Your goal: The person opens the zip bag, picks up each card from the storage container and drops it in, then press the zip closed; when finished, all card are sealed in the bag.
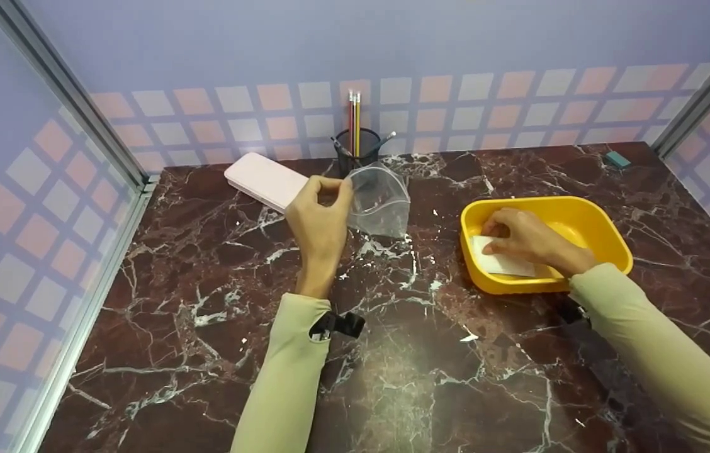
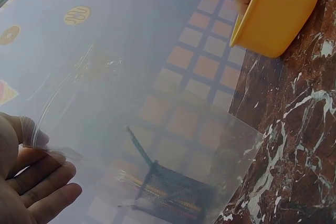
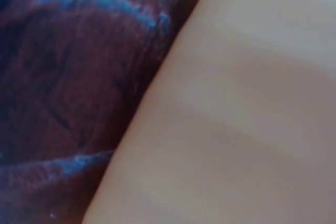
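Observation:
My left hand [image 1: 320,217] pinches the edge of a clear plastic bag [image 1: 380,217] between thumb and fingertips. The bag hangs over the tabletop, its mouth rounded open at the top. In the left wrist view, thumb and index finger hold the see-through bag [image 2: 131,87] at one side, with the other fingers loosely spread. My right hand [image 1: 522,236] reaches into a yellow plastic basin [image 1: 613,242], its thumb and curled fingers at the edge of a flat white paper-like piece [image 1: 506,264]. A blurred pale surface fills much of the right wrist view, hiding that hand's fingers.
Behind the bag stands a black mesh pen holder [image 1: 345,165] with several pencils. A pale pink case [image 1: 264,179] lies beside the left hand. Near the back right corner is a small teal block [image 1: 617,160]. Panels enclose the marbled table [image 1: 204,377] at back and sides.

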A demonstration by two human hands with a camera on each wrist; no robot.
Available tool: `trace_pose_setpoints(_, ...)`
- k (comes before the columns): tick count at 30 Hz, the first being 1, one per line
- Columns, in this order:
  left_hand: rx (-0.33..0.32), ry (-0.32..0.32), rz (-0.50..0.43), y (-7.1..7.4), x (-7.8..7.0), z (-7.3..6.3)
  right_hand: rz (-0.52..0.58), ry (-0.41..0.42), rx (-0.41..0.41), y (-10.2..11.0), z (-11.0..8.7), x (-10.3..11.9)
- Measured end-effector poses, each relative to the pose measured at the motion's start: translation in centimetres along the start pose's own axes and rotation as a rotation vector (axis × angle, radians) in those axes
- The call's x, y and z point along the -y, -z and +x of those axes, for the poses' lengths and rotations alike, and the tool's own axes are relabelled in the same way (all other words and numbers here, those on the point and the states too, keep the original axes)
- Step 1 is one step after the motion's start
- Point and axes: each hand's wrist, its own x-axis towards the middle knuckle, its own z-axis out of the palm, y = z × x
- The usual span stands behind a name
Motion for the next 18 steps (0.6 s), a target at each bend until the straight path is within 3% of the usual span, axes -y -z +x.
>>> trace_pose_setpoints(9, -0.008, -0.005, 0.017, 0.2, 0.0, 0.1, -0.045, 0.029, -0.04, 0.0, -0.2, 0.5)
trace_pose_setpoints(16, -0.004, -0.019, 0.001, 0.2, 0.0, 0.1, 0.081, -0.093, -0.046, 1.4, -0.6, 2.2)
trace_pose_setpoints(18, -0.002, -0.03, -0.002, 0.3, 0.0, 0.2, 0.113, -0.095, -0.058, 2.0, -0.6, 2.9)
